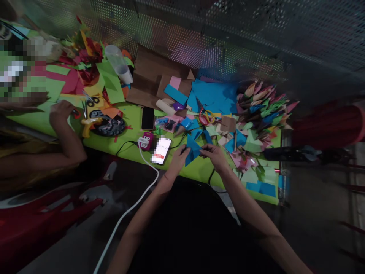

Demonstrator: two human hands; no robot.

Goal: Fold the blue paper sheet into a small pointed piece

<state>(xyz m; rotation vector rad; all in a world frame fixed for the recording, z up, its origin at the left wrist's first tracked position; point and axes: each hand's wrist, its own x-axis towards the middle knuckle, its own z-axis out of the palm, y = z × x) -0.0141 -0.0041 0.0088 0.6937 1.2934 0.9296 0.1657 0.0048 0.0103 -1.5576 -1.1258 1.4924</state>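
Between my two hands is a piece of blue paper [192,151], its faces angled as if creased or folded. The fingers of my left hand [179,158] pinch its left edge. On the opposite side, the thumb and fingers of my right hand [213,154] grip the paper's right corner. Just left of my left hand lies a lit white phone [162,150]. Beyond my hands are blue paper scraps [195,134] and scissors [207,116] with red and yellow handles.
A pink power adapter [146,140] with a white cable sits left of the phone, near a dark phone [147,118]. Folded paper cones [265,104] crowd the right end. Blue sheets [213,95] and brown cardboard [148,76] lie behind. At left, another person's hand [61,112] rests on the table.
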